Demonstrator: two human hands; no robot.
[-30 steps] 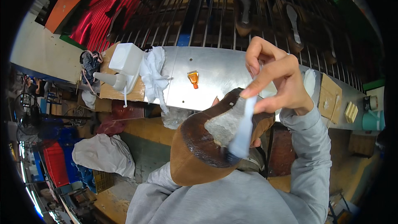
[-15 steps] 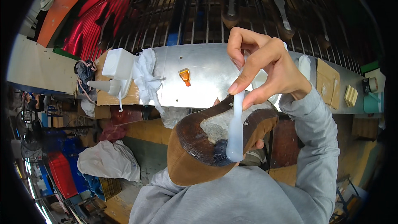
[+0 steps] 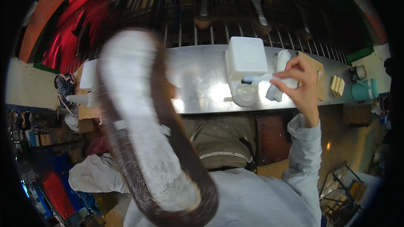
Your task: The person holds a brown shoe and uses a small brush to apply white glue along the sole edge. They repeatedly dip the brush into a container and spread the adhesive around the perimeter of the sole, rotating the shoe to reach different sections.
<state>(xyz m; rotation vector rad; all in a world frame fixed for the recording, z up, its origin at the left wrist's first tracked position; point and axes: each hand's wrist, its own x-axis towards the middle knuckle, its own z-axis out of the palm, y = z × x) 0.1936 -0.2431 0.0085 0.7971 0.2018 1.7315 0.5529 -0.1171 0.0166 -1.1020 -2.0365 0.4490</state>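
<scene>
A brown shoe (image 3: pixel 122 159), sole up with a pale whitish middle, hangs large and motion-smeared at the left. My left hand is hidden behind it; the shoe is held up in the air, sole facing me. To the right, my right hand (image 3: pixel 302 86) pinches a small brush (image 3: pixel 259 78) by its pale handle between thumb and fingers. Its dark tip is over the round clear cup (image 3: pixel 245 94) on the front of a white plastic dispenser (image 3: pixel 247 56). Beside that dispenser lies a crumpled white cloth (image 3: pixel 281 61).
A metal table (image 3: pixel 198 61) runs across, with a barred rack (image 3: pixel 227 31) of shoes behind it. At its right are cardboard (image 3: pixel 313 65), yellowish blocks (image 3: pixel 337 86) and a teal cup (image 3: pixel 362 90). A second white bottle (image 3: pixel 87 75) stands at the left, partly behind the shoe.
The brush has left the sole and moved right to the cup in my right hand. The shoe has swung left, up and closer to the camera. My view has shifted, uncovering the white dispenser.
</scene>
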